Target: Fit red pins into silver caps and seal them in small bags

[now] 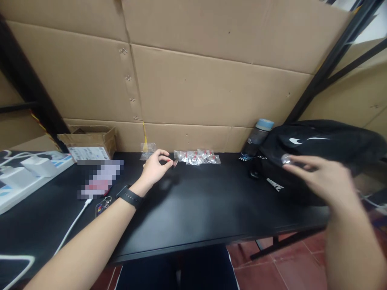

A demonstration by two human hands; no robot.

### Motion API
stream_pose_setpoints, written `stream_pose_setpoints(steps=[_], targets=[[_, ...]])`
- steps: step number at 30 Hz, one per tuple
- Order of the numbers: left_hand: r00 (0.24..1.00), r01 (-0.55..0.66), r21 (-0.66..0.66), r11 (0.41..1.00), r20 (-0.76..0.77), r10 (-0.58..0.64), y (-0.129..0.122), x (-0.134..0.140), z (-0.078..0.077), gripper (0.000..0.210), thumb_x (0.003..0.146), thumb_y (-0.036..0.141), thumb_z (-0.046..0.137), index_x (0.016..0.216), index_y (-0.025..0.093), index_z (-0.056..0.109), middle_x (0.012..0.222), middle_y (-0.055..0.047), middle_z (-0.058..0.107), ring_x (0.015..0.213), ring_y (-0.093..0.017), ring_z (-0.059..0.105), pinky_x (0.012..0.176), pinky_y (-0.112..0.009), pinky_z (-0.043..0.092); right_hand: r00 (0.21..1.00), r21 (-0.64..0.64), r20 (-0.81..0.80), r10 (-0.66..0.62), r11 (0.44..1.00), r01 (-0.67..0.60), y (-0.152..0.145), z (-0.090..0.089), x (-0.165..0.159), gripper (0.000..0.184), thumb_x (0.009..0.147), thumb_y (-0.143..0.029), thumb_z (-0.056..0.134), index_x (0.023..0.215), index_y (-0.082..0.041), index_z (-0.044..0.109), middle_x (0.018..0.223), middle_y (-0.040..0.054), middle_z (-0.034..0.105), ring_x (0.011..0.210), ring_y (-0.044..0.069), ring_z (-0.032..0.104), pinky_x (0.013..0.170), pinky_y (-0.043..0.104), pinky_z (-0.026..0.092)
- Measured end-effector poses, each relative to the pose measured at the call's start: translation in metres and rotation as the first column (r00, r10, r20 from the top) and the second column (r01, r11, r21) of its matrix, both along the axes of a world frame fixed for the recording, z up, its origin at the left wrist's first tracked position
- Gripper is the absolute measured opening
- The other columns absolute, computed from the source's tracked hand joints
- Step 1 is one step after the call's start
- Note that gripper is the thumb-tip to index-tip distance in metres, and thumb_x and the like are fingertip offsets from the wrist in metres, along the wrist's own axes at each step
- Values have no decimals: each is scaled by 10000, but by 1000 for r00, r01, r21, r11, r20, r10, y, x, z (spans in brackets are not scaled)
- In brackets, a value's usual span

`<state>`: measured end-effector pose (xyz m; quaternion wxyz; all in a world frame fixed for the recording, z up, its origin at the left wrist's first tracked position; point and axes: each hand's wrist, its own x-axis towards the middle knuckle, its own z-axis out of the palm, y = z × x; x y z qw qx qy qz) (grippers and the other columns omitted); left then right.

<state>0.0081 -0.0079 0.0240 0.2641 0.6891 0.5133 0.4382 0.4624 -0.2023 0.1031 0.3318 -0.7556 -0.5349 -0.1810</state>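
My left hand [155, 169], with a dark watch [130, 196] on its wrist, reaches over the black table. Its thumb and forefinger pinch a small dark reddish piece [175, 163], too small to name. Just to the right of it lies a row of clear plastic packets [198, 157] with silvery round pieces and red spots inside. My right hand [323, 177] is raised in front of a black bag, slightly blurred. Between its fingertips is a small shiny round silvery piece [286, 159], whose kind I cannot make out.
The black bag [320, 141] and a bottle with a blue lid [263, 125] stand at the right. A small cardboard box [90, 141], a white power strip [65, 161], a keychain [102, 206] and a white cable [74, 221] occupy the left. Cardboard [193, 88] walls the back.
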Motion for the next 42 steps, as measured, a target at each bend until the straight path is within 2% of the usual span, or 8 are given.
stream_pose_setpoints(steps=[3, 6, 12, 16, 25, 29, 33, 42], targets=[[1000, 4, 27, 1000, -22, -4, -3, 2, 0, 292, 794, 341, 690, 1054, 266, 581, 944, 15, 790, 1048, -240, 678, 963, -398, 398, 991, -386, -128, 34, 919, -82, 12, -53, 9, 282, 701, -432, 816, 863, -202, 836, 931, 122, 790, 839, 299, 717, 708, 351, 491], [999, 0, 70, 998, -33, 2, -3, 2, 0, 296, 802, 348, 691, 1064, 270, 579, 934, 22, 789, 1069, -238, 668, 974, -399, 389, 991, -426, -128, -34, 905, -24, 8, -80, 12, 396, 716, -530, 776, 944, -211, 836, 836, 98, 783, 748, 293, 714, 659, 353, 480], [999, -6, 97, 995, -32, 9, -1, 0, -1, 322, 791, 374, 714, 1066, 265, 587, 929, 10, 790, 1056, -248, 670, 979, -411, 389, 980, -83, -139, -140, 988, 129, -20, -37, 10, 512, 704, -626, 785, 1062, -261, 808, 820, 96, 755, 691, 263, 685, 626, 374, 459], [1000, 5, 98, 995, -16, -4, -1, -1, -1, 329, 788, 377, 721, 1066, 263, 588, 936, 2, 790, 1033, -251, 679, 980, -419, 397, 950, 141, -299, 94, 989, -53, -4, -11, -11, 458, 748, -529, 800, 1095, -231, 768, 953, 121, 772, 886, 270, 720, 787, 390, 533], [936, 239, 22, 971, 262, -236, -4, 5, -2, 388, 776, 401, 737, 1070, 227, 552, 917, -55, 778, 919, -245, 732, 860, -354, 487, 529, 91, -631, 568, 731, -677, 67, -41, -144, 491, 719, -323, 834, 1160, -189, 664, 1163, 117, 728, 881, 215, 736, 809, 358, 610], [973, 222, 93, 971, -92, -213, -4, 0, -2, 322, 761, 342, 723, 1037, 259, 579, 860, -4, 775, 881, -247, 716, 862, -364, 433, 615, -125, -504, 606, 653, -747, 101, -84, -191, 381, 688, -231, 833, 1047, -228, 704, 1021, 43, 758, 854, 187, 715, 806, 326, 576], [794, 337, 115, 934, -568, -217, -4, -7, -7, 256, 773, 272, 649, 1028, 292, 635, 839, 20, 762, 909, -255, 673, 887, -403, 308, 575, -113, -572, 585, 639, -761, 116, -103, -198, 409, 669, -256, 855, 1039, -207, 689, 1020, 45, 755, 844, 177, 711, 767, 293, 564], [717, 397, 116, 910, -659, -229, -15, 1, -11, 216, 821, 180, 547, 975, 275, 665, 840, -3, 741, 927, -233, 632, 837, -372, 256, 635, -148, -436, 638, 645, -750, 100, -99, -187, 270, 738, -278, 809, 989, -223, 728, 964, 13, 755, 877, 176, 682, 798, 290, 499]])
